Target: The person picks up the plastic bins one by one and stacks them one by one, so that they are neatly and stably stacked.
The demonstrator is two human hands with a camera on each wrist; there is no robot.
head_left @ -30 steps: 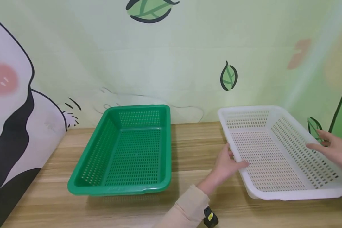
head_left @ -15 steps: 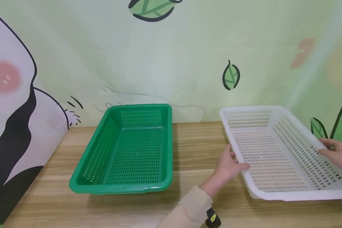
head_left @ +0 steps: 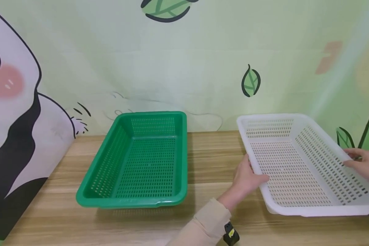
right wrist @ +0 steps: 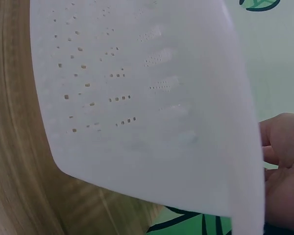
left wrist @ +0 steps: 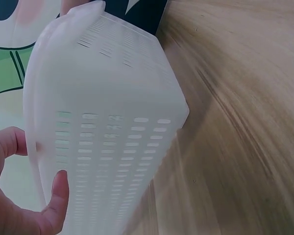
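Head view: my left hand (head_left: 247, 177) and right hand (head_left: 364, 164) each clamp a grip on the white basket's (head_left: 295, 164) long rims. A green basket (head_left: 138, 164) sits well apart, leftward on the tabletop (head_left: 209, 160).

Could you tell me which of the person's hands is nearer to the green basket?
Left. The left hand grips the white basket's near-side rim, closest to the green basket; the right hand holds its far rim.

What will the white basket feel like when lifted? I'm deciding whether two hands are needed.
Probably light: the white basket is thin, perforated and empty. Likely fairly stiff, given its rolled rim. Being wide, it may tilt one-handed; the left hand and right hand flank it.
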